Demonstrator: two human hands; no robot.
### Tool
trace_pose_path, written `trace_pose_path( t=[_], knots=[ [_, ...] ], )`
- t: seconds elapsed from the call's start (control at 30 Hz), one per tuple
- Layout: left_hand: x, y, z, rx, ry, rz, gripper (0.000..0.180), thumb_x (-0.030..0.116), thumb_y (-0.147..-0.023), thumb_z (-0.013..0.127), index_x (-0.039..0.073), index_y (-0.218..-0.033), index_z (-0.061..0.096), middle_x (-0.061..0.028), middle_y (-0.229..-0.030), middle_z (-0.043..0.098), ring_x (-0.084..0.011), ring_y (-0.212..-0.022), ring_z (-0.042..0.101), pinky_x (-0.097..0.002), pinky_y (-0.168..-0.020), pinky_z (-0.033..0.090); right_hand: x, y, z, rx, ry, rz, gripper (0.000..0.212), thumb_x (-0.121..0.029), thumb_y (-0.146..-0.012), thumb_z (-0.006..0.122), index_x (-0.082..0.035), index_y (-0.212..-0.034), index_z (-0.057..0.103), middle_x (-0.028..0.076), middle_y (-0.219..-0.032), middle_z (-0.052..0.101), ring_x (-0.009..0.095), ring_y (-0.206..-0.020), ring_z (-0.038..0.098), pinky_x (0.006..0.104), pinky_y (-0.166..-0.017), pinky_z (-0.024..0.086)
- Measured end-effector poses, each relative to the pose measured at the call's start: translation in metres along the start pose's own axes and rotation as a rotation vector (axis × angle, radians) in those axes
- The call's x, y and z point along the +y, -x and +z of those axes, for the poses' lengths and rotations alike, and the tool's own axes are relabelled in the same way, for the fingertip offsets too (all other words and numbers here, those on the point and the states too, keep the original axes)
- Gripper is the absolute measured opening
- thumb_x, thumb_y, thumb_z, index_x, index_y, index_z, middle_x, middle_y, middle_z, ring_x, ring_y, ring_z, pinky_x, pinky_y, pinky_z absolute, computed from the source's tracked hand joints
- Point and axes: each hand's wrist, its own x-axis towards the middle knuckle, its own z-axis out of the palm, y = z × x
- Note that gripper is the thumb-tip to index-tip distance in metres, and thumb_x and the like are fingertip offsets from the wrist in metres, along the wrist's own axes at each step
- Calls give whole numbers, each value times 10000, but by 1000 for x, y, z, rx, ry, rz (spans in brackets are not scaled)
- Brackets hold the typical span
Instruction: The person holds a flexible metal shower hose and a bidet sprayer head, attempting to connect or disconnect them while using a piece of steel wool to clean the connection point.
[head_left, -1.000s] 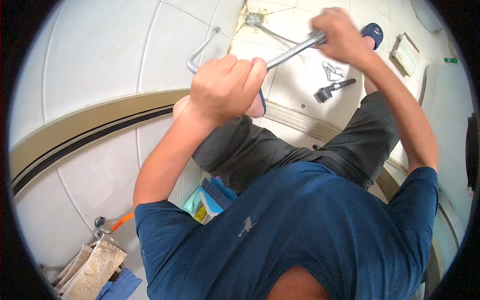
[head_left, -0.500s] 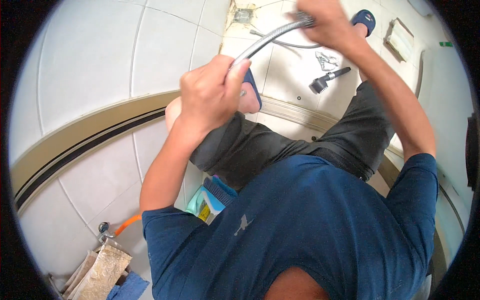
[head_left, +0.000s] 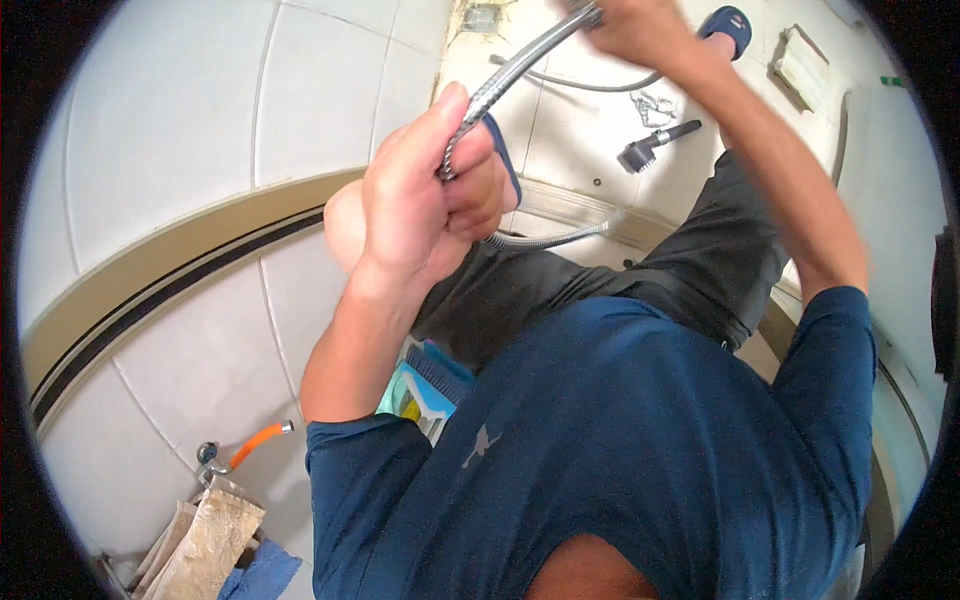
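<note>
A shiny metal shower hose runs taut and slightly bowed between my hands. My left hand is closed round it, palm turned up and fingers curled. Below that fist, a loose length of the hose stretches rightward above my lap, its tip blurred. At the upper edge my right hand is wrapped round the other part of the hose; motion smears its fingers. On the tiles beyond lies a black-and-silver shower head, next to crumpled clear plastic and a thin grey hose.
A raised sill crosses the floor between my legs. A small black ring lies past it. Tiled wall rises at left, with a tap and orange hose below. Brushes stand beside my left thigh.
My left hand has rolled over so its palm faces up, and the hose's loose length now shows below it. My right hand has shifted slightly left.
</note>
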Motion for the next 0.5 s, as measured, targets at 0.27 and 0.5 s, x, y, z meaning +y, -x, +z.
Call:
trace_pose_path(
  t=[0.27,0.5],
  knots=[
    [-5,-5,7,-74,182,-74,502,484,-1106,413,173,-713,380,22,-509,296,-133,-426,265,-306,-410,221,-38,-31,1,101,-197,-202,247,-196,-605,748,-149,-674,515,52,-635,505,286,-640,518,427,-728,424],
    [-11,-11,-1,-5,129,-106,545,513,-1096,435,173,-676,371,29,-505,291,-119,-408,251,-296,-378,193,-8,2,14,-109,-39,0,232,-202,-622,751,-139,-640,529,81,-601,512,309,-628,526,439,-754,441]
  ],
)
